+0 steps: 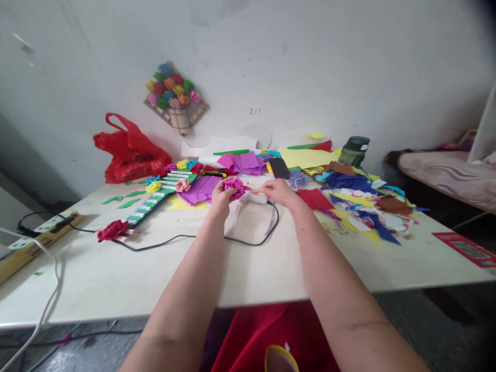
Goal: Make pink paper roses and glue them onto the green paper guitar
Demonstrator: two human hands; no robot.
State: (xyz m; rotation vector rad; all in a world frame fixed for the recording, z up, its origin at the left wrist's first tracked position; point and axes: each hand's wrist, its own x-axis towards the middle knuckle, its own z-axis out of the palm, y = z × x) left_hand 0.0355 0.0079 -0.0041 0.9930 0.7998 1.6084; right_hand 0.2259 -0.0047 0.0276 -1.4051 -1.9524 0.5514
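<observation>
My left hand (221,196) is closed around a magenta crepe-paper flower (234,189) above the middle of the table. Just to its right, my right hand (278,191) is pinched, its fingertips close to the flower's side; what they hold is too small to make out. Beneath and between the hands lies a white tool with a bit of orange and a black cord (276,219), which looks like a glue gun (258,198). Purple paper (201,190) lies left of my left hand. Beyond it, a green-and-white striped strip (155,199) carries several paper flowers, among them a pink one (183,185).
A red plastic bag (129,150) stands back left, a dark green bottle (354,151) back right. Coloured paper scraps (360,191) heap on the right, near a phone (279,168). A power strip (46,235) sits at the left edge. A flower decoration (176,98) hangs on the wall.
</observation>
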